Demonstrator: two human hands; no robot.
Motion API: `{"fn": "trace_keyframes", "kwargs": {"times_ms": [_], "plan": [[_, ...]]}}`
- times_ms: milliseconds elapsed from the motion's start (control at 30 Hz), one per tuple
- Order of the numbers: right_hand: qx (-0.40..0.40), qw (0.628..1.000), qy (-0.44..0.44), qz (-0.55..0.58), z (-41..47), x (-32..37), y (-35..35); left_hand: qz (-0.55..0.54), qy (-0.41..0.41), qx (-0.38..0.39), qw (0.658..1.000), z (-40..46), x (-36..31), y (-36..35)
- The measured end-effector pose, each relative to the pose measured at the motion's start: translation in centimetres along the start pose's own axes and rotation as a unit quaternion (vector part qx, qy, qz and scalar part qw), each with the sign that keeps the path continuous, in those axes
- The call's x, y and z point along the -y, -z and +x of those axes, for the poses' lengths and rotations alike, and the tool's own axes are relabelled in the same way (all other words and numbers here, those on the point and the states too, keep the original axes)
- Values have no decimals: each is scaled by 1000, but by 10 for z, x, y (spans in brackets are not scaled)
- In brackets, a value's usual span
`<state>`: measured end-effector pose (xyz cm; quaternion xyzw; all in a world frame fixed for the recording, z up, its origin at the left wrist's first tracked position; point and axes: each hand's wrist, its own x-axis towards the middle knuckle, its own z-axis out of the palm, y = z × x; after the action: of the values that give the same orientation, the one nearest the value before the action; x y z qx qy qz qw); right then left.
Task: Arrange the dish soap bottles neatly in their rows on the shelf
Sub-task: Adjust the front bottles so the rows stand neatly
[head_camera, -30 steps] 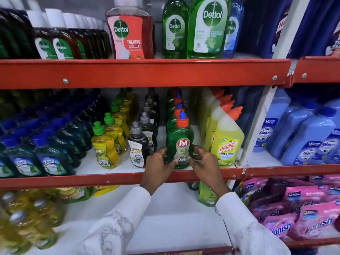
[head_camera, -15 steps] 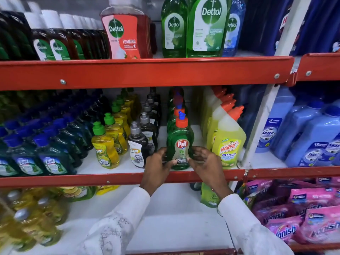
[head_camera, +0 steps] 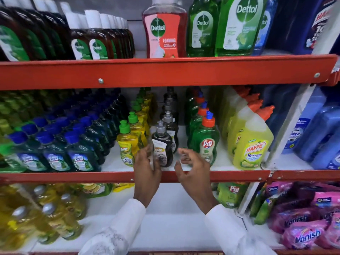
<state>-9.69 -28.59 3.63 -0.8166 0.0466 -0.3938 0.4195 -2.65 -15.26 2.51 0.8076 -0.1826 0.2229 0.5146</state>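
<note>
Fingers point(head_camera: 147, 153) of both hands spread loosely, flanking the black soap bottle point(head_camera: 162, 150).

Bright even shop light, deep shelf rows dim, motion blur throughout, wide-angle bending at edges

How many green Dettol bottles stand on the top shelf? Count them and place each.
2. A smaller one stands right of the red Dettol bottle on the top shelf; a larger one stands just right of it. More may hide behind.
</note>
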Motion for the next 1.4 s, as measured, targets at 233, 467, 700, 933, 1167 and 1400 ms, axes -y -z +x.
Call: {"fn": "trace_keyframes", "kwargs": {"times_ms": [233,467,700,933,1167,1400], "plan": [[85,992,-82,-34,18,-2,-28,15,31,118,992,21,5,1],[76,992,-82,-54,18,-9,-27,-23,34,101,994,19,4,2],[63,993,-95,-42,16,-8,-29,-33,30,100,994,19,4,2],[44,994,-95,-42,15,-6,-30,-34,31,104,994,18,5,3],[-143,987,-73,-2,-2,11,-29,-79,21,-3,997,4,5,31],[42,998,-35,-2,-2,38,-91,-39,39,-93,994,27,41,83]]}}
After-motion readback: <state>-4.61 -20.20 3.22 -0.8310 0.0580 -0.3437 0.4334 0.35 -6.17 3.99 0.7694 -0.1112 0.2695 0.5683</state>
